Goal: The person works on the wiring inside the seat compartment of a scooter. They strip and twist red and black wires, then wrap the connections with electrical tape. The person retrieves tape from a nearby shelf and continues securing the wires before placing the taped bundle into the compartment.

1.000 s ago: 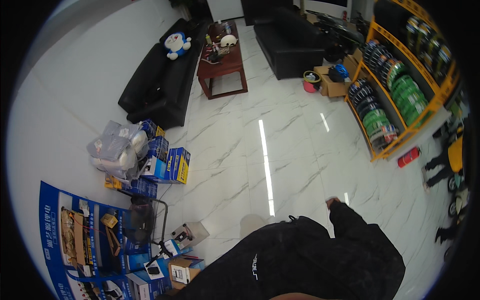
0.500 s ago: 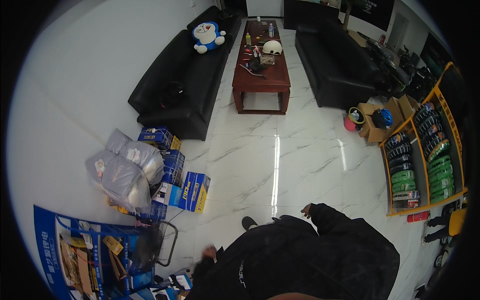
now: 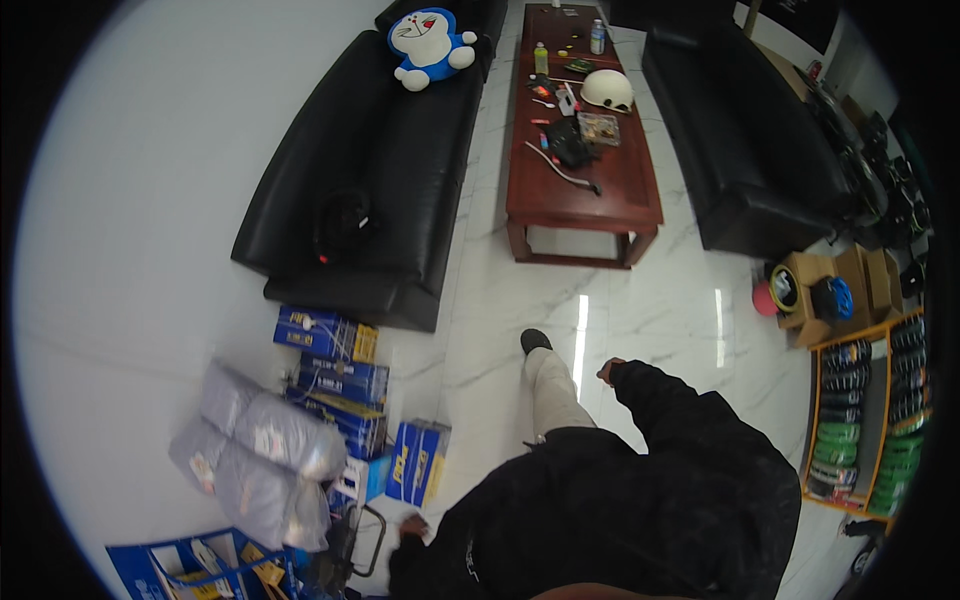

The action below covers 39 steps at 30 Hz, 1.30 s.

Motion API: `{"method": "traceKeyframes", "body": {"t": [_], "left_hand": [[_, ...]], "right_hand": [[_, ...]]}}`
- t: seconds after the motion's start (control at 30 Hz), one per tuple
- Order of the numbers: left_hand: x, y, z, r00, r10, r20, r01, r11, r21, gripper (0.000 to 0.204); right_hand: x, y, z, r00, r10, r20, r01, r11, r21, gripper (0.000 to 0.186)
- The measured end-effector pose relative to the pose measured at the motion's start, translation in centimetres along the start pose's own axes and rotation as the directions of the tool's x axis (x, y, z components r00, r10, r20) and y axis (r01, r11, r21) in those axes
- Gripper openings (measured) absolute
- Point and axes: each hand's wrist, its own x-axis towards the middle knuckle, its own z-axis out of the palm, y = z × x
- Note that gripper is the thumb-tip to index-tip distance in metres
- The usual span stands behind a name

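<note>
My right hand [image 3: 610, 372] hangs in front of my body over the tiled floor, with its fingers loosely apart and nothing visible in them. My left hand [image 3: 413, 525] is low at my left side, smeared by motion, so its fingers cannot be made out. Closest to it are a black metal frame [image 3: 372, 545] and a blue and yellow carton [image 3: 419, 462], both apart from the hand. My left leg in pale trousers [image 3: 560, 395] is stretched forward.
Ahead stands a dark red wooden table [image 3: 590, 215] bearing a white helmet [image 3: 606, 90]. Black sofas [image 3: 390, 200] flank it. Grey wrapped bundles [image 3: 265, 440] and stacked cartons [image 3: 345, 380] line the left. Open cardboard boxes [image 3: 850, 285] and a yellow tyre rack [image 3: 812, 410] stand right.
I have moved forward, so the table, sofas and cartons appear closer. My left leg has swung out ahead. Both hands stay near my sides.
</note>
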Motion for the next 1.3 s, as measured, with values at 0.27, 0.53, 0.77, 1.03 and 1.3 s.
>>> {"method": "traceKeyframes", "body": {"t": [0.27,0.53,0.77,1.03,1.3], "left_hand": [[-6.9,13.7,13.1,0.912,-0.409,0.031,0.406,0.911,0.069,0.047],[-12.5,22.9,16.2,0.838,-0.535,-0.107,0.528,0.845,-0.086,0.05],[-17.9,23.6,20.3,0.826,-0.562,-0.043,0.563,0.821,0.091,0.053],[-14.2,35.3,19.6,0.817,-0.575,-0.034,0.534,0.778,-0.331,0.047],[-16.3,58.9,19.1,0.898,0.088,-0.431,-0.379,0.651,-0.658,0.06]], "right_hand": [[30.5,-15.0,-34.9,0.887,-0.227,-0.402,0.081,0.934,-0.348,0.045],[44.3,-21.7,-53.8,0.867,0.016,-0.498,0.083,0.981,0.176,0.054],[46.7,-21.5,-53.5,0.913,-0.014,-0.408,0.092,0.981,0.173,0.058],[25.4,-32.0,-46.9,0.708,-0.564,-0.426,0.561,0.815,-0.147,0.04],[-11.5,-40.3,-37.5,-0.325,-0.905,0.273,0.942,-0.282,0.184,0.029]]}}
